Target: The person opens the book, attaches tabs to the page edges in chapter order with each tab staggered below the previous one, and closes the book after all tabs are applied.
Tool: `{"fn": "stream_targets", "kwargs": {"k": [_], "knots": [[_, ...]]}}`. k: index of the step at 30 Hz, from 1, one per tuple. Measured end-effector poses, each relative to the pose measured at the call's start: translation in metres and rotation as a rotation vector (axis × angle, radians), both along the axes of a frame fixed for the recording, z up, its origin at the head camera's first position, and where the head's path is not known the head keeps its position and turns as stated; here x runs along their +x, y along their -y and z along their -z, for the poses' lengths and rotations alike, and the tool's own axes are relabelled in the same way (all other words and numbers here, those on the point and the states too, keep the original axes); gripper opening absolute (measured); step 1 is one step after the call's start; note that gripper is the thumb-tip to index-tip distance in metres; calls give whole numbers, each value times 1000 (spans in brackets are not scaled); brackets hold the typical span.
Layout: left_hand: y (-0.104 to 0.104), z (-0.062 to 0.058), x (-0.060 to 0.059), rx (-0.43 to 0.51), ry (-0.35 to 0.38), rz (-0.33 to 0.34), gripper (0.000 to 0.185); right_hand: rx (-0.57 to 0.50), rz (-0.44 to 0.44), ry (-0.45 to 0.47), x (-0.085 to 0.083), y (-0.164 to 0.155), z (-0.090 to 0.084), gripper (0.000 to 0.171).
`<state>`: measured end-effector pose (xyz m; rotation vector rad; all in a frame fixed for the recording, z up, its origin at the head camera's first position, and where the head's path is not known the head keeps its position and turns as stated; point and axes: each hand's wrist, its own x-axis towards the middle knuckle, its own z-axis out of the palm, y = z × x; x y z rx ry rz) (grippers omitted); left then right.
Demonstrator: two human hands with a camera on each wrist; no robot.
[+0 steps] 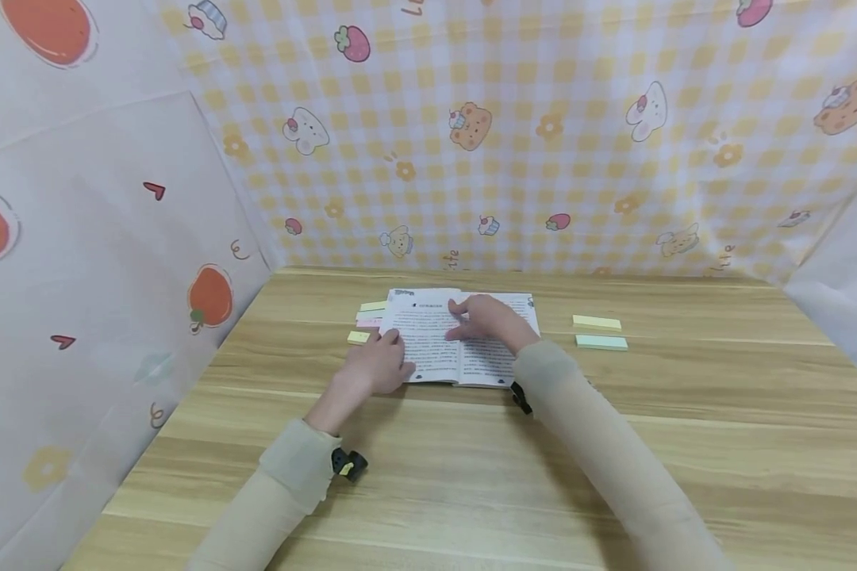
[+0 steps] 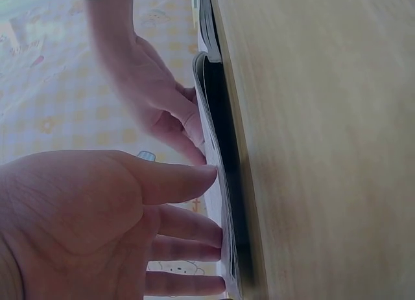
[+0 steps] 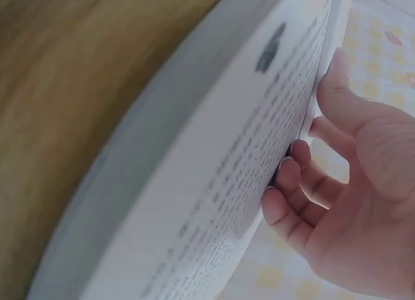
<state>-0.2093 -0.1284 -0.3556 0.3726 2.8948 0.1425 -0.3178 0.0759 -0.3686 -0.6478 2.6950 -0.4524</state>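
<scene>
An open book [image 1: 428, 349] with printed pages lies on the wooden table in the head view. My left hand [image 1: 377, 363] rests at the left page's outer edge. In the left wrist view, that hand's fingers [image 2: 188, 223] are extended, their tips on the page. Over the gutter is my right hand [image 1: 491, 319], its thumb and index finger spread apart. The right wrist view shows the right thumb [image 3: 337, 96] touching near the gutter and the other fingers loosely bent, tips against the right page [image 3: 214, 177]. No page shows pinched between them.
Beside the book's left edge are paper strips: a yellow one [image 1: 373, 306], a pink one [image 1: 369, 323] and a smaller yellow one [image 1: 359, 338]. Right of the book lie a yellow strip [image 1: 597, 323] and a pale green strip [image 1: 601, 342]. A patterned cloth [image 1: 514, 190] hangs behind the table.
</scene>
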Motion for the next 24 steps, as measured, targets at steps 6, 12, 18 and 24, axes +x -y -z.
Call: {"fn": "stream_targets", "kwargs": {"k": [6, 12, 18, 24], "knots": [[0, 0, 0, 1, 1, 4, 57, 39, -19, -4, 7, 1, -3, 85], [-1, 0, 0, 9, -2, 4, 57, 61, -12, -57, 11, 5, -1, 75], [-2, 1, 0, 2, -6, 6, 56, 76, -32, -29, 15, 3, -3, 81], [-1, 2, 0, -5, -13, 7, 56, 142, -22, 28, 21, 3, -7, 96]]}}
